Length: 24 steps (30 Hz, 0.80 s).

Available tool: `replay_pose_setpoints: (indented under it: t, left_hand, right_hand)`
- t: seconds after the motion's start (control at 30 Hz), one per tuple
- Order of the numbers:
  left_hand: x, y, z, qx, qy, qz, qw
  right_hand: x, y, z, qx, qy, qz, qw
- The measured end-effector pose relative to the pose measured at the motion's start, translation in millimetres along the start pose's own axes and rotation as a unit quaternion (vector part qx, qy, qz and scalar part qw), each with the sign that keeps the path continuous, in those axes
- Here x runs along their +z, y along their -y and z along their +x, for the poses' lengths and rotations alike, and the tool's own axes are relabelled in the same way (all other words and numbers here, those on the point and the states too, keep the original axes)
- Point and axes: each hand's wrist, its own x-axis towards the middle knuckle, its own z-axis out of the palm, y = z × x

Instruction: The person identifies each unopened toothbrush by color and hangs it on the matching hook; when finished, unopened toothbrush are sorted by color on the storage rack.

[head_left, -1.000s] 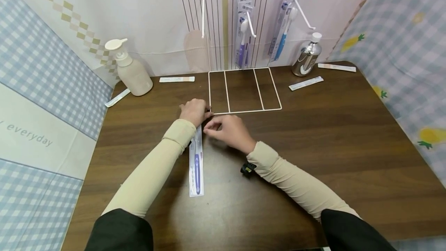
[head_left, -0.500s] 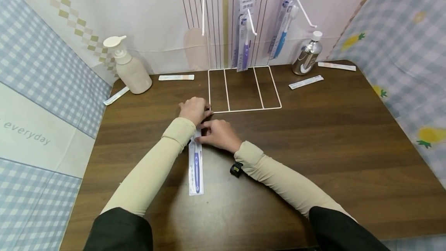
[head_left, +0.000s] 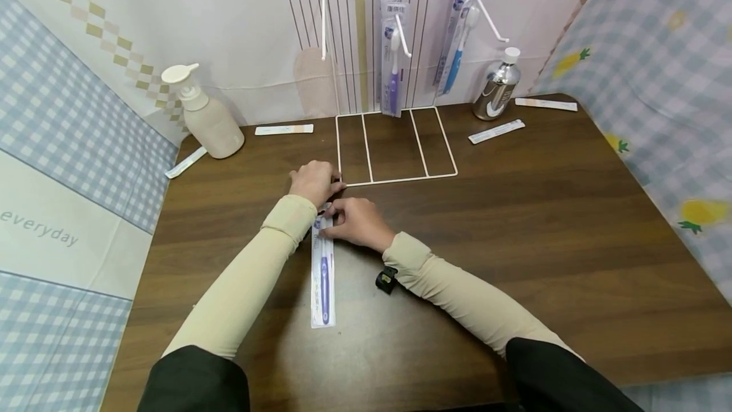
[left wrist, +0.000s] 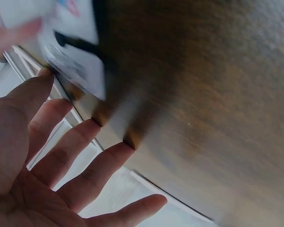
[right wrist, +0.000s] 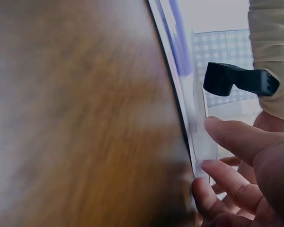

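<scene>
A packaged toothbrush point(head_left: 324, 288) with a purple handle lies lengthwise on the brown table, its bristle end partly behind my hands. My right hand point(head_left: 361, 224) pinches the pack near that end with thumb and fingers; the right wrist view shows them at the edge of the clear blister point(right wrist: 195, 111). Just beyond, my left hand point(head_left: 313, 182) rests its fingertips at the front left corner of a white wire rack point(head_left: 400, 180). Spread fingers of that hand show in the left wrist view, close to the pack's slotted end point(left wrist: 78, 71), which is blurred.
Packaged toothbrushes hang on the rack's middle hook point(head_left: 403, 37) and right hook point(head_left: 490, 18); the left hook point(head_left: 323, 24) is bare. A pump bottle point(head_left: 211, 123) stands back left, a silver bottle point(head_left: 496, 91) back right. Several white strips point(head_left: 284, 130) lie along the back.
My right hand has moved left and toward me from beside the pack, and its fingers now pinch the pack. The left hand has stayed at the rack corner. The hanging purple toothbrushes have swung slightly.
</scene>
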Motion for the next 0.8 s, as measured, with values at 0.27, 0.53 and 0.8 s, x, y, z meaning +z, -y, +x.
replay_pose_setpoints:
  t: [0.27,0.53,0.8]
  left_hand:
    - [-0.2,1.7,2.2,0.000,-0.002,0.002,1.0000]
    - [-2.5,1.5,0.7,0.002,-0.005,0.002,1.0000]
    - [-1.8,0.0,-0.3,0.006,-0.001,0.000,1.0000]
  right_hand:
    - [-28.1,-16.2,-27.8,0.018,-0.006,0.016,0.9997]
    - [-84.0,-30.8,-53.7,0.026,-0.090,0.061,0.9937]
    - [-142.8,-16.5,-65.7,-0.077,-0.235,-0.005,0.9689]
